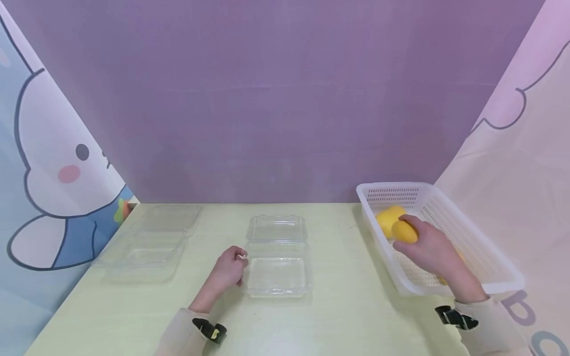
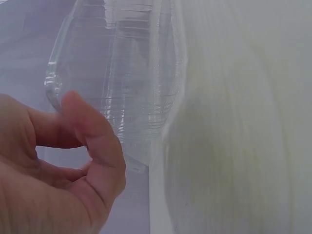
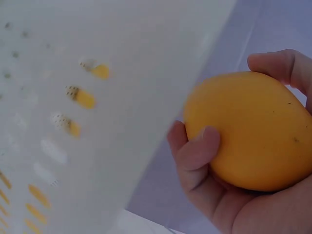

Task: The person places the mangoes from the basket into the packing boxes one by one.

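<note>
Over the far left part of a white plastic basket [image 1: 478, 232], my right hand [image 1: 429, 247] grips a smooth yellow mango [image 1: 405, 232]. Thumb and fingers wrap round the mango [image 3: 251, 131] in the right wrist view, beside the basket wall [image 3: 131, 92]. More yellow fruit [image 1: 388, 217] lies in the basket below. At the table's middle stands a clear plastic clamshell box [image 1: 278, 277], its lid [image 1: 277, 229] folded back. My left hand [image 1: 229, 267] is at its left side, and thumb and finger pinch the rim of the box [image 2: 112, 63] in the left wrist view.
Further clear plastic boxes [image 1: 151, 247] lie at the left of the pale table [image 1: 338, 316]. A purple panel [image 1: 285, 99] rises behind the table, with printed cloths [image 1: 53, 173] at the sides. Each wrist wears a black strap [image 1: 456, 317].
</note>
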{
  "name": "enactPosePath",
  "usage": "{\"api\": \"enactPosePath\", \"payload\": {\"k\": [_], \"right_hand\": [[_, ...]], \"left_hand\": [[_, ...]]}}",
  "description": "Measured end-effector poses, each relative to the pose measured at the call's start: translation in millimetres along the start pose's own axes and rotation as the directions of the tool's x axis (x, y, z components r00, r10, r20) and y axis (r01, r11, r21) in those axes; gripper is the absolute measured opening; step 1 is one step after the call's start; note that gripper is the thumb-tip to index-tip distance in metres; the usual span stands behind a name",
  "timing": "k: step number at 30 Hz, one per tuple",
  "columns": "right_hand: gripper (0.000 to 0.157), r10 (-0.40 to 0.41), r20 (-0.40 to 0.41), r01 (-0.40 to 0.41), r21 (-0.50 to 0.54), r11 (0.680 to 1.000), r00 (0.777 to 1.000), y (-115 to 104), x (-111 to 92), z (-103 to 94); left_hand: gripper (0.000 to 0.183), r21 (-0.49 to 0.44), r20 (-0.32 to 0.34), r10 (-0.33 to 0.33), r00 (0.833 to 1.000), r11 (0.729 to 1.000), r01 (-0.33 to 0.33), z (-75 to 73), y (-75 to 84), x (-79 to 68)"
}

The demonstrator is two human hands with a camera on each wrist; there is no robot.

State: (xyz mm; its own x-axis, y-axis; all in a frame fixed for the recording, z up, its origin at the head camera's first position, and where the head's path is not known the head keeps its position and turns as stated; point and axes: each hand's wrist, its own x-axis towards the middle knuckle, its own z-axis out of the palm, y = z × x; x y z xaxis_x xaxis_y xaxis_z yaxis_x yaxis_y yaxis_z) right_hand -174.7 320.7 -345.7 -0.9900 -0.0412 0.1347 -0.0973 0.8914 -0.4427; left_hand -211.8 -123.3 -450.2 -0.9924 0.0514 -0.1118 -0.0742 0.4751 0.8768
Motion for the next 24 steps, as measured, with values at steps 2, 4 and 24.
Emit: {"api": "enactPosePath", "payload": {"k": [2, 4, 24], "right_hand": [[0.065, -0.004, -0.007, 0.005, 0.012, 1.000, 1.000, -3.8, -0.4, 0.0], [0.065, 0.000, -0.007, 0.000, 0.034, 0.999, 1.000, -7.3, -0.9, 0.4], [0.064, 0.022, -0.036, -0.013, 0.233, 0.972, 0.999, -42.1, -2.3, 12.4]], "left_hand": [[0.027, -0.008, 0.003, 0.003, 1.000, 1.000, -0.003, 0.7, 0.1, -0.1], [0.026, -0.010, 0.006, 0.010, 1.000, 1.000, -0.010, 2.1, 0.1, 0.1], [0.023, -0.039, 0.017, 0.028, 0.999, 0.999, -0.028, 8.9, 4.0, -5.1]]}}
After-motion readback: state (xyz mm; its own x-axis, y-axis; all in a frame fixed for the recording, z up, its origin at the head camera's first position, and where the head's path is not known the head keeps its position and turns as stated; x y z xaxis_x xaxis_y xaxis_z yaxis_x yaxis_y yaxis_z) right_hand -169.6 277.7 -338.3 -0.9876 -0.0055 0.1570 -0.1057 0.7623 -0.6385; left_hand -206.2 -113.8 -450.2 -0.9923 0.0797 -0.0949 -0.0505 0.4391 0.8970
